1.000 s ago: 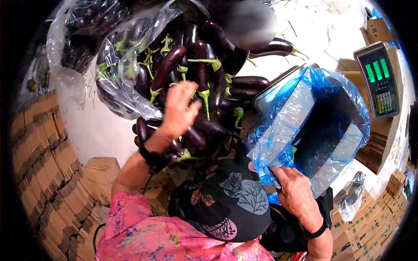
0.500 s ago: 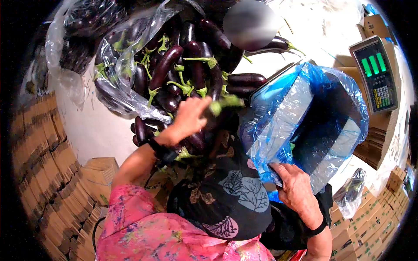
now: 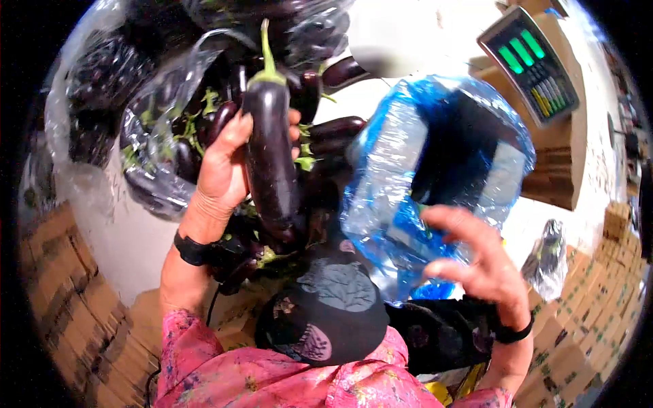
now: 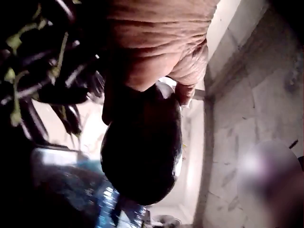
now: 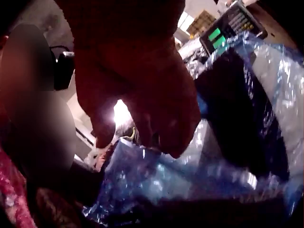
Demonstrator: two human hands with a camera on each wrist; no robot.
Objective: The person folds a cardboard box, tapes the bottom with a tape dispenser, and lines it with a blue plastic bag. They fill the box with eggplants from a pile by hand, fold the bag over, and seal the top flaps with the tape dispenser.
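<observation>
Produce-packing workplace, glossy dark-purple eggplants (image 3: 221,121) heaped at far left, grey-edged black weighing-scale display (image 3: 530,68) lit green at far right, brown cardboard stacks (image 3: 75,292) near left and right.

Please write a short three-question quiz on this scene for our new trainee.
1. What does the left hand hold?
2. True or false: the blue bag is tied shut.
3. Which color glows on the digital panel: (a) red, (b) green or (c) white?

Key:
1. An eggplant.
2. False; the blue bag gapes open.
3. (b) green.
</observation>
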